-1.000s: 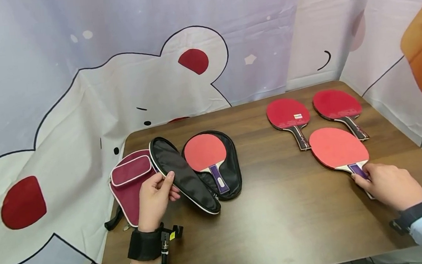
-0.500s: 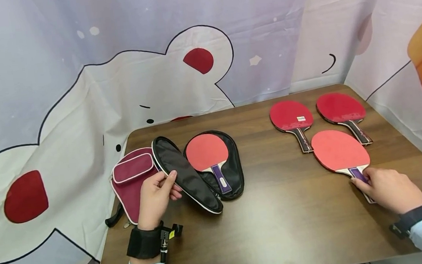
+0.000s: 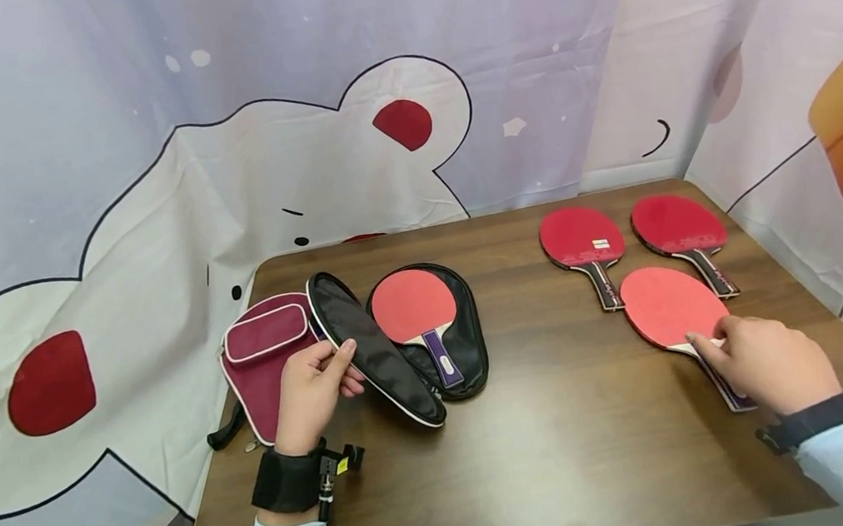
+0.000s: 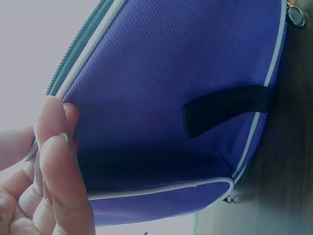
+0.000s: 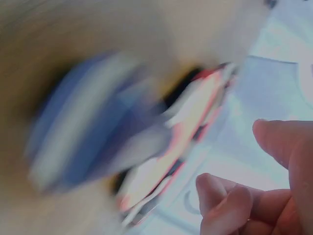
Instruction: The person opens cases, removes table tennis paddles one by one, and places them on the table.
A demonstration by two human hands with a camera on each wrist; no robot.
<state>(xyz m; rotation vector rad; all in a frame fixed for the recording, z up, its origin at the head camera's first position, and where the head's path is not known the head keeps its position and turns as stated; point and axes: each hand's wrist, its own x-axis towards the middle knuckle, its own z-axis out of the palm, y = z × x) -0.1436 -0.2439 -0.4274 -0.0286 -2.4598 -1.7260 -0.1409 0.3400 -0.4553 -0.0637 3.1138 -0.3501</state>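
My left hand (image 3: 316, 393) pinches the rim of a zip paddle case's raised lid (image 3: 380, 354), whose black lining faces up. The lid's purple outside (image 4: 195, 49), edged in white piping with a black strap, fills the left wrist view. In the case's black base (image 3: 469, 317) a table tennis paddle (image 3: 411, 301) lies red side up, its purple handle toward me. My right hand (image 3: 772, 362) hovers over the handle of another red paddle (image 3: 669, 306). The right wrist view shows its thumb and fingers apart, off the blurred handle (image 5: 98, 127).
Two more red paddles (image 3: 581, 236) (image 3: 677, 224) with dark handles lie at the back right of the wooden table (image 3: 528, 454). A maroon case (image 3: 264, 356) with white piping sits at the left, partly under the raised lid. A printed curtain (image 3: 272, 184) hangs behind.
My right hand has let go of the purple-handled paddle and lifted slightly forward off its handle; the paddle stays on the table. The left hand keeps holding the lid in place.
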